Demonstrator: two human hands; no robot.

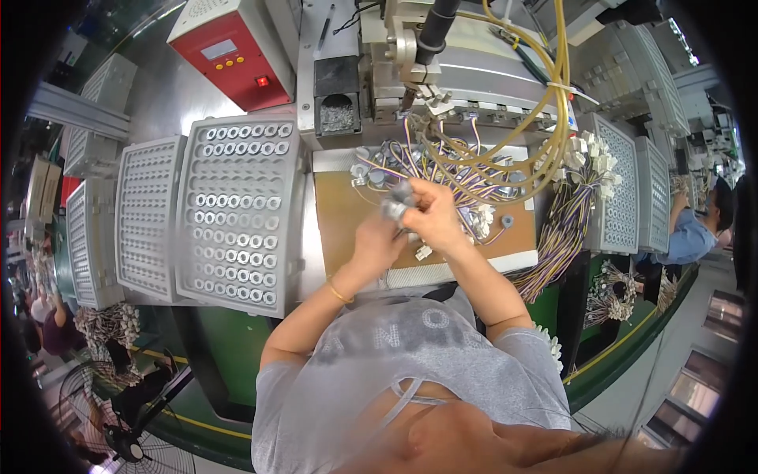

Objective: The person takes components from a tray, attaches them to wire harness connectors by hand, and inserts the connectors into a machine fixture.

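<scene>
In front of my chest, my right hand (434, 216) is closed in a pinch round one or more small grey cylindrical parts (398, 199), whose details are smeared by motion. My left hand (376, 243) is right below and beside them. Its fingers are blurred and partly hidden, so their grip cannot be made out. Both hands are above a tan board (335, 212) with a white border. Behind and to the right of them lies a tangle of purple, yellow and white wires (466, 174) with white connectors and grey round pieces. One grey round piece (508, 222) sits apart at the right.
Left of the board stands a grey tray (237, 178) with rows of silver rings; another grey tray (148, 221) adjoins it. A red control box (241, 63) is behind. A metal fixture (466, 79) and yellowish tubes (562, 47) rise ahead. Wire bundles (570, 213) hang over the right edge.
</scene>
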